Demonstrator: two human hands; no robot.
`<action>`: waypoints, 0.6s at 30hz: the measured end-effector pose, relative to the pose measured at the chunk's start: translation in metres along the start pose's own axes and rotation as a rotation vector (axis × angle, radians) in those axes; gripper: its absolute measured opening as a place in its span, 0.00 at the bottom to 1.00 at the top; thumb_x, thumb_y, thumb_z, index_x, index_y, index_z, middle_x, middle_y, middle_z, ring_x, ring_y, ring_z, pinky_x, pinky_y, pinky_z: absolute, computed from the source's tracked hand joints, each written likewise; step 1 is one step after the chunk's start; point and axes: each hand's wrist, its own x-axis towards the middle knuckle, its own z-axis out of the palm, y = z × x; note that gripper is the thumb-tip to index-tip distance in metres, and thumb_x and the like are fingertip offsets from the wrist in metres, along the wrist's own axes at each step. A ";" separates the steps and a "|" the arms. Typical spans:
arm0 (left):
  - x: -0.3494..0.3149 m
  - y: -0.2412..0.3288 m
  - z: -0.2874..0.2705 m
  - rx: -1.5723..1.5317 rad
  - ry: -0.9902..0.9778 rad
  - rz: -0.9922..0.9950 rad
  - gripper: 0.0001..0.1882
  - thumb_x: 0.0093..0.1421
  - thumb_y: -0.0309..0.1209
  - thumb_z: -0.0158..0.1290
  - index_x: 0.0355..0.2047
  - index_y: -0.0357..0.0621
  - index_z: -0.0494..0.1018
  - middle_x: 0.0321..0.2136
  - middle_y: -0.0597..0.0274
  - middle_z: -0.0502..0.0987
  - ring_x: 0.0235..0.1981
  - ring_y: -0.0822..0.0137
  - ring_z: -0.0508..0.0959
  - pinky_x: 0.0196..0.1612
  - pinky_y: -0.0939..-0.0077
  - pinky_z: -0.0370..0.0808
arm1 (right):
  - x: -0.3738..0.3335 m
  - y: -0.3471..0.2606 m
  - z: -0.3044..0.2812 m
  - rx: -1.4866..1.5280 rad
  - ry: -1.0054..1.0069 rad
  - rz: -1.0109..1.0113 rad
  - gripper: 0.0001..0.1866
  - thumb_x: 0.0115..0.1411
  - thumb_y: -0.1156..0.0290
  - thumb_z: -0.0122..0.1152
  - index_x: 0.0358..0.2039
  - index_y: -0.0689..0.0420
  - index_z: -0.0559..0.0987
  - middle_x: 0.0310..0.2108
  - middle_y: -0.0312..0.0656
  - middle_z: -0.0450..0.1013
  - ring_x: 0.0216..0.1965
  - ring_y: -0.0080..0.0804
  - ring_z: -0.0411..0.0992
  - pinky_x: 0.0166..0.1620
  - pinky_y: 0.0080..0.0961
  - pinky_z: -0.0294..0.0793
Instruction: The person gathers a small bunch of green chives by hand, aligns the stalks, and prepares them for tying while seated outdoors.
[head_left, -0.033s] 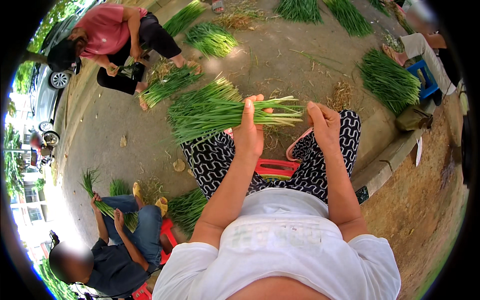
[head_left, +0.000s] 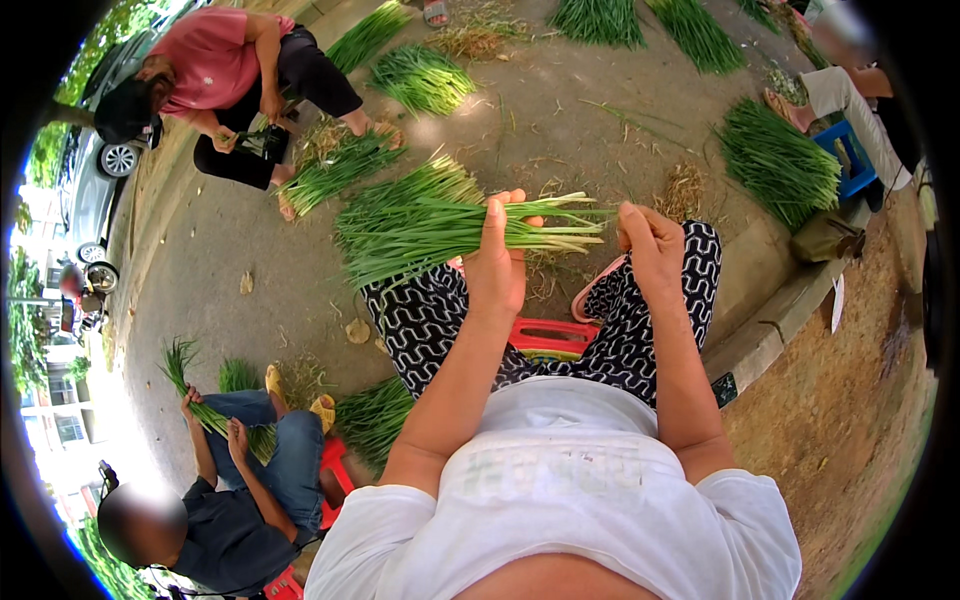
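Note:
My left hand (head_left: 497,255) is closed around a bunch of green chives (head_left: 430,228), thumb across the top. The pale white stalk ends point right, and the long green leaves spread left above my left knee. To the right of the stalk ends, my right hand (head_left: 648,245) is pinched shut. A thin green strand runs from the bunch to its fingertips. Beneath the held leaves, a larger pile of chives (head_left: 400,200) lies on the ground.
Red plastic stool (head_left: 552,338) shows between my legs. Dry trimmings (head_left: 683,190) lie ahead. More chives (head_left: 780,160) are heaped right, near a blue stool (head_left: 852,160) and a curb (head_left: 755,355). Co-workers in pink (head_left: 210,60) and dark (head_left: 235,540) shirts sit at left, handling greens.
My right hand has shifted very slightly to the right, away from the stalk ends, with the thin strand at its fingertips. My left hand stays put around the bunch.

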 end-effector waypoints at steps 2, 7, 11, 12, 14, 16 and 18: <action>0.003 0.001 -0.006 -0.036 0.002 -0.007 0.13 0.59 0.36 0.48 0.39 0.40 0.68 0.37 0.59 0.73 0.30 0.68 0.73 0.36 0.73 0.73 | 0.005 0.003 -0.009 0.083 0.056 0.012 0.15 0.58 0.68 0.50 0.17 0.61 0.71 0.13 0.30 0.61 0.16 0.15 0.56 0.21 0.16 0.55; 0.022 0.003 -0.029 -0.074 -0.017 0.053 0.13 0.59 0.39 0.46 0.39 0.44 0.68 0.35 0.63 0.73 0.30 0.70 0.73 0.32 0.75 0.73 | 0.022 0.001 -0.036 0.335 0.284 0.047 0.15 0.57 0.66 0.52 0.15 0.58 0.70 0.14 0.32 0.62 0.16 0.20 0.59 0.21 0.19 0.58; 0.034 0.010 -0.050 -0.101 0.013 0.017 0.14 0.59 0.41 0.46 0.41 0.49 0.67 0.37 0.66 0.72 0.33 0.70 0.72 0.31 0.71 0.73 | 0.032 -0.004 -0.061 0.419 0.437 0.082 0.14 0.57 0.66 0.52 0.17 0.57 0.70 0.15 0.34 0.63 0.16 0.22 0.61 0.21 0.21 0.61; 0.038 0.010 -0.056 -0.085 -0.012 0.009 0.14 0.59 0.42 0.46 0.41 0.50 0.67 0.38 0.67 0.71 0.34 0.70 0.72 0.32 0.70 0.73 | 0.033 -0.005 -0.067 0.397 0.451 0.089 0.14 0.57 0.65 0.52 0.17 0.58 0.70 0.15 0.34 0.64 0.16 0.22 0.62 0.20 0.21 0.61; 0.028 0.019 -0.030 -0.125 0.075 -0.048 0.16 0.59 0.39 0.46 0.42 0.40 0.67 0.38 0.65 0.70 0.38 0.71 0.69 0.43 0.77 0.68 | 0.037 -0.004 -0.081 0.326 0.544 0.098 0.14 0.56 0.64 0.53 0.18 0.59 0.70 0.15 0.34 0.64 0.15 0.21 0.62 0.18 0.19 0.60; 0.030 0.019 -0.030 -0.094 0.010 0.009 0.14 0.59 0.39 0.46 0.41 0.46 0.66 0.39 0.67 0.70 0.41 0.71 0.68 0.37 0.73 0.72 | 0.039 -0.002 -0.091 0.173 0.587 0.026 0.14 0.57 0.64 0.53 0.19 0.59 0.72 0.12 0.30 0.60 0.14 0.18 0.60 0.17 0.18 0.58; 0.033 0.016 -0.032 -0.081 0.031 0.041 0.14 0.61 0.38 0.44 0.39 0.39 0.67 0.38 0.64 0.69 0.37 0.70 0.69 0.42 0.76 0.68 | 0.043 -0.003 -0.084 0.241 0.568 -0.051 0.15 0.57 0.66 0.52 0.17 0.60 0.70 0.11 0.28 0.58 0.13 0.15 0.56 0.17 0.18 0.56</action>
